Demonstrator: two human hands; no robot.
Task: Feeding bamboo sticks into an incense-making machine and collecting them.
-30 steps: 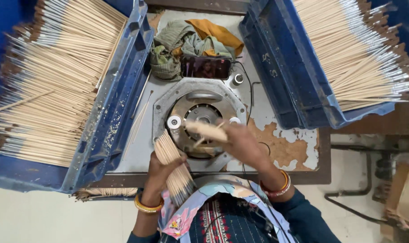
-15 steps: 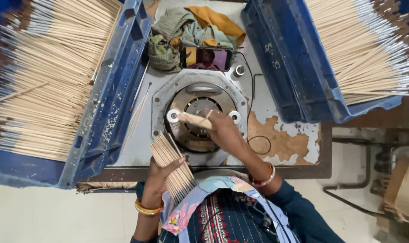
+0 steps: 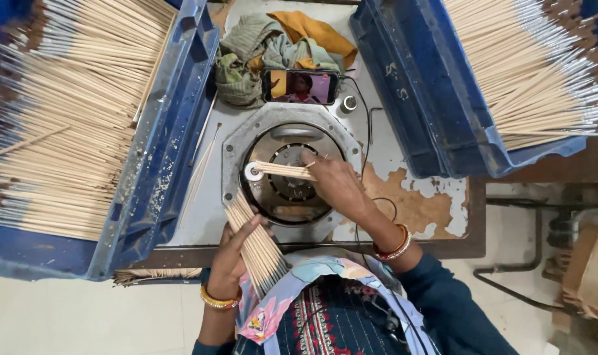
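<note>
The right hand (image 3: 335, 184) is closing its grip on a few thin sticks (image 3: 282, 170), laying them across the round metal machine plate (image 3: 289, 181) toward a small white roller (image 3: 252, 172) at nine o'clock. The left hand (image 3: 232, 253) is gripping a thick bundle of sticks (image 3: 256, 243) at seven o'clock of the plate, over the worktop (image 3: 210, 210) edge. Blue crates (image 3: 161, 164) of sticks are flanking it; a phone (image 3: 301, 87) and rags (image 3: 259, 46) are lying at twelve o'clock.
</note>
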